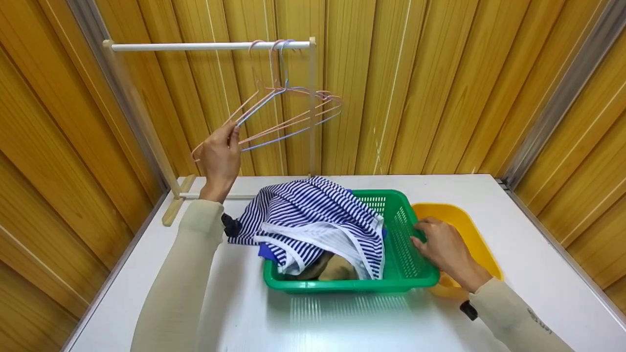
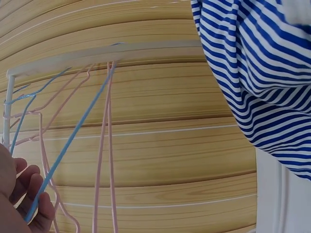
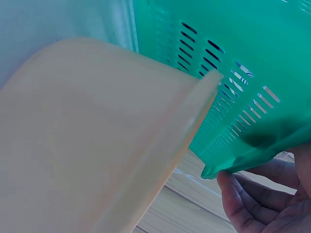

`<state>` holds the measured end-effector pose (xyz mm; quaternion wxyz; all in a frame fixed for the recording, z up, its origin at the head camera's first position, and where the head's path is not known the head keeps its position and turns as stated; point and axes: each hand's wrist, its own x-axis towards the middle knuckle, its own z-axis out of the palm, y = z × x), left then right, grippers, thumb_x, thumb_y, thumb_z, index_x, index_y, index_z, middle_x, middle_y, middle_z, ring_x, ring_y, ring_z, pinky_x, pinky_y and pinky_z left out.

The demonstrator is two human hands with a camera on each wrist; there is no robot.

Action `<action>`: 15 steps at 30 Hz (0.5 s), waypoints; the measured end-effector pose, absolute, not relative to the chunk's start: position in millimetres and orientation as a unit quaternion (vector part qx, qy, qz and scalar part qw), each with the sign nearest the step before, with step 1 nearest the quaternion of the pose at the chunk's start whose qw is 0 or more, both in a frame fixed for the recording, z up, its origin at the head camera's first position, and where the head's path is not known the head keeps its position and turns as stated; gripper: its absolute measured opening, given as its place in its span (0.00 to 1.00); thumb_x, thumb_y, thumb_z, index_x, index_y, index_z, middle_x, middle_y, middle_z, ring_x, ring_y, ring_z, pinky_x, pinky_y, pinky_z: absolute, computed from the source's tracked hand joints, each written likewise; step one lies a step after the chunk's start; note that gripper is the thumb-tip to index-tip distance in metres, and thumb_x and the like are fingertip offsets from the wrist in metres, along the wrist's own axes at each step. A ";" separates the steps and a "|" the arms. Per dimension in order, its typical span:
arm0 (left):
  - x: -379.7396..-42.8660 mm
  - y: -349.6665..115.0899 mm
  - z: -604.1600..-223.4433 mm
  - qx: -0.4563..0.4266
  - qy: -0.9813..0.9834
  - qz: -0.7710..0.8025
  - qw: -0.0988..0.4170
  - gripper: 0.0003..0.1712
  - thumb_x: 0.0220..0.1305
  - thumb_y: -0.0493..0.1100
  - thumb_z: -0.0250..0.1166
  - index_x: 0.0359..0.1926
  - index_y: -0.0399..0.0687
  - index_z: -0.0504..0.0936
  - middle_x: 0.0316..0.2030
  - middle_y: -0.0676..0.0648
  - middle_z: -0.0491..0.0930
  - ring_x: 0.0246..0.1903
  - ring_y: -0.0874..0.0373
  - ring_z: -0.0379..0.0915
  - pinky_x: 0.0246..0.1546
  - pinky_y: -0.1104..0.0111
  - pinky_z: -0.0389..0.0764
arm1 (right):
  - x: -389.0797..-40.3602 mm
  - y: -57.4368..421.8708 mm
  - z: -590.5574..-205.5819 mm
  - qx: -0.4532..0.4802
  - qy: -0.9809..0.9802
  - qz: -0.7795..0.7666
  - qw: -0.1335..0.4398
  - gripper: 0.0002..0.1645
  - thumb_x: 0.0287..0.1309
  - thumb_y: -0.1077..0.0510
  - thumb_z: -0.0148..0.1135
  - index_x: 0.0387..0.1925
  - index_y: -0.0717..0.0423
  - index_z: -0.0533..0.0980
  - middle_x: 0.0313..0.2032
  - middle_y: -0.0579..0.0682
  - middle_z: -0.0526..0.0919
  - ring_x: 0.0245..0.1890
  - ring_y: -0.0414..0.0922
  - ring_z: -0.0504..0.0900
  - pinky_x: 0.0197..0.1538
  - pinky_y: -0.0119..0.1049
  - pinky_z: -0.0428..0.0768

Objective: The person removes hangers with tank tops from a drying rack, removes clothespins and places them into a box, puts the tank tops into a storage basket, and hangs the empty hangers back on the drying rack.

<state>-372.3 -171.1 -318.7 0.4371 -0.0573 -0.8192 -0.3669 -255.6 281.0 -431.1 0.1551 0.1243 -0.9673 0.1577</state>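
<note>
Up at the rack, my left hand (image 1: 221, 151) pinches the lower left corner of a blue hanger (image 1: 274, 144). In the left wrist view the blue hanger (image 2: 73, 136) runs down between thumb and fingers. Beside it, pink hangers (image 1: 286, 126) hang from the same white rail. My right hand (image 1: 446, 247) holds the right rim of the green basket (image 1: 352, 284), fingertips over its edge. A blue-and-white striped garment (image 1: 313, 205) lies heaped in the basket and spills over its left side. Under the garment, a brown-tan cloth (image 1: 337, 270) partly shows.
A yellow basin (image 1: 477, 244) stands right of the green basket, close against it. The drying rack (image 1: 195, 47) has wooden posts and feet on the white table (image 1: 234, 313). Wood-patterned walls (image 1: 420, 88) close off the back and sides.
</note>
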 end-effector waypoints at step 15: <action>-361.7 -166.2 -329.6 -0.090 -0.811 -0.353 0.457 0.15 0.74 0.42 0.54 0.53 0.41 0.82 0.49 0.41 0.82 0.50 0.46 0.75 0.50 0.55 0.78 | -256.9 281.8 -432.3 0.125 -0.967 0.155 0.159 0.21 0.56 0.60 0.71 0.47 0.71 0.80 0.46 0.67 0.83 0.43 0.62 0.84 0.47 0.56 0.82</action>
